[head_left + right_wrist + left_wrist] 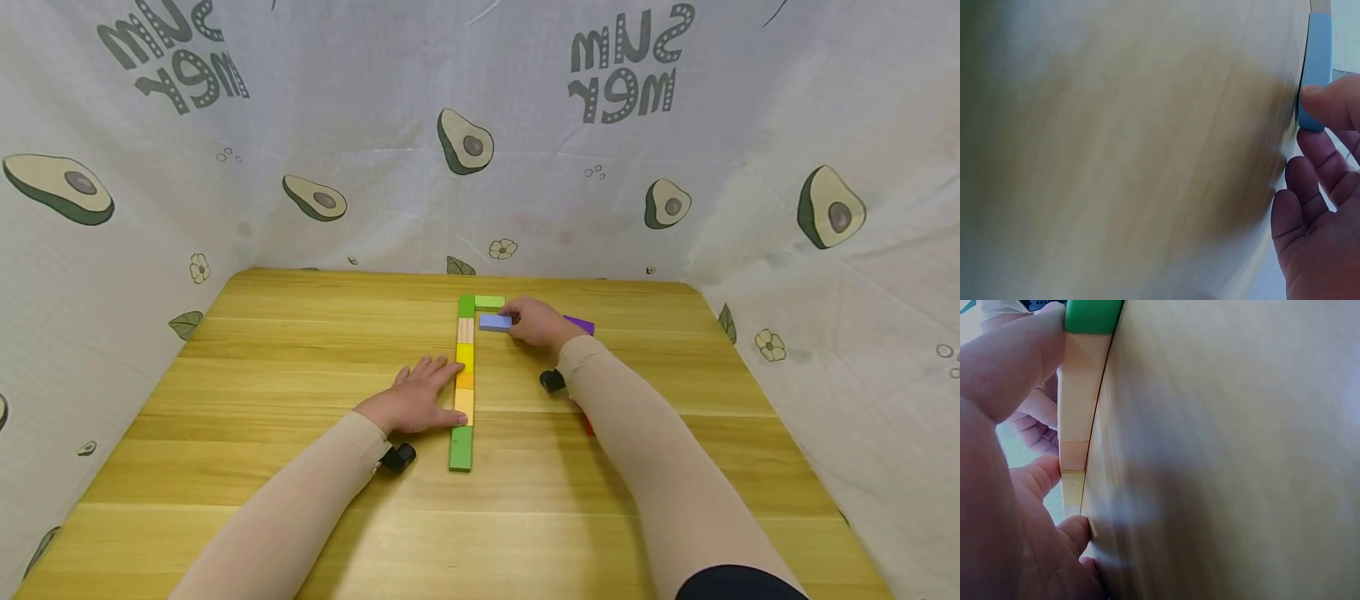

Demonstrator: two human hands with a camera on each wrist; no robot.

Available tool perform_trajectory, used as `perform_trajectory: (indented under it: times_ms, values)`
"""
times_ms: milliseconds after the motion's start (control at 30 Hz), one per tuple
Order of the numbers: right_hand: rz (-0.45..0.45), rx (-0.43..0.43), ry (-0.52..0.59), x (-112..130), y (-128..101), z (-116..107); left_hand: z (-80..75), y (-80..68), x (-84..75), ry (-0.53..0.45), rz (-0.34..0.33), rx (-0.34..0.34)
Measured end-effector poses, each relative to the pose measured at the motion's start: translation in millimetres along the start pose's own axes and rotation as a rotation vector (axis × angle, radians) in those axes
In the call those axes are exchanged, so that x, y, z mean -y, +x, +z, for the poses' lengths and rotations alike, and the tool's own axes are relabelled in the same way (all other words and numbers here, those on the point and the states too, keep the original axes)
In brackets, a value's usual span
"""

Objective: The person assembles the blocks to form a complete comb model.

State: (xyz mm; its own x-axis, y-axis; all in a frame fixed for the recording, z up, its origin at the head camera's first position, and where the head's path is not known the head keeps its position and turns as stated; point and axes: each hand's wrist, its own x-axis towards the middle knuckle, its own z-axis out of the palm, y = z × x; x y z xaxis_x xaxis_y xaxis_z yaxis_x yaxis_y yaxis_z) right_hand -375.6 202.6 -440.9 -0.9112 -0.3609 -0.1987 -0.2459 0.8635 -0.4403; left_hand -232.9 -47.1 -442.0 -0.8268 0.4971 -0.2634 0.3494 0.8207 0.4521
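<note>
My left hand [415,400] has its fingers spread beside a straight row of flat blocks, with thumb and index fingertip touching the row. From near to far run a green block [461,450], a pale peach one [464,407], an orange one [465,382], a yellow one [465,355], a plain wood one [466,331] and a second green one [467,306]. A light green block [490,302] extends rightward from the far end. Just below it, my right hand [542,322] pinches the right end of a blue block [1317,59] between thumb and fingers.
Behind the right hand lies a purple block [582,325], partly covered. A red block [588,425] peeks out beside the right forearm. The wooden table [300,333] meets a hanging printed cloth [390,225] at its back and sides.
</note>
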Motion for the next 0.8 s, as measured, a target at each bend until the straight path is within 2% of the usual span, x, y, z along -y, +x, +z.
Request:
perform_trajectory:
  times_ms: [367, 800]
  values:
    - [-0.002, 0.011, -0.026, 4.5, 3.0, -0.5, 1.4, 1.0, 1.4, 0.008, -0.009, 0.000]
    - [0.014, 0.011, -0.006, 7.4, 4.2, -0.7, 2.2, 3.1, 3.4, 0.025, -0.005, -0.002]
